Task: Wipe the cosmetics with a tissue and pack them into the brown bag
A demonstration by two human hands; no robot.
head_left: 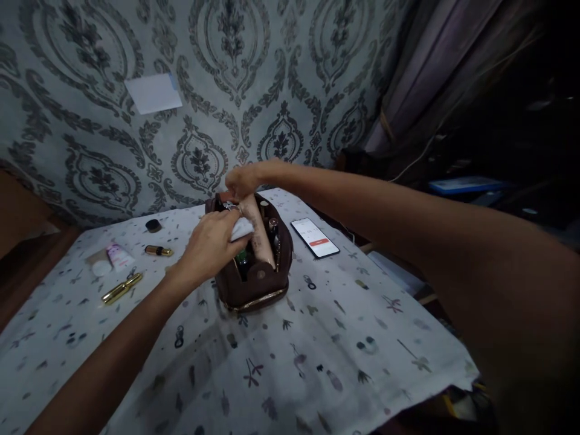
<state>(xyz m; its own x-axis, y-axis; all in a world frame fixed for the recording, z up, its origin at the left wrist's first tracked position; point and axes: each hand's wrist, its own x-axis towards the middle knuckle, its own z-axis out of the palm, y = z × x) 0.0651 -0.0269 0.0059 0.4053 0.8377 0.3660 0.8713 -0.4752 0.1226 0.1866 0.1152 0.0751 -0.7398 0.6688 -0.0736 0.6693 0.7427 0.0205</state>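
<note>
A dark brown bag [254, 293] stands open on the patterned cloth, with a long beige tube [259, 232] and several small bottles inside. My left hand [211, 244] is closed around a white item [241, 228] over the bag's left side. At the bag's far edge is my right hand [244, 181], its fingers curled beside the brown rim; what they hold, if anything, is hidden.
A phone [315, 238] lies right of the bag. On the left are a gold tube [121, 289], a black and gold tube [158, 250], a round black lid [153, 225] and a pink-white tube [119, 256]. Patterned wall behind.
</note>
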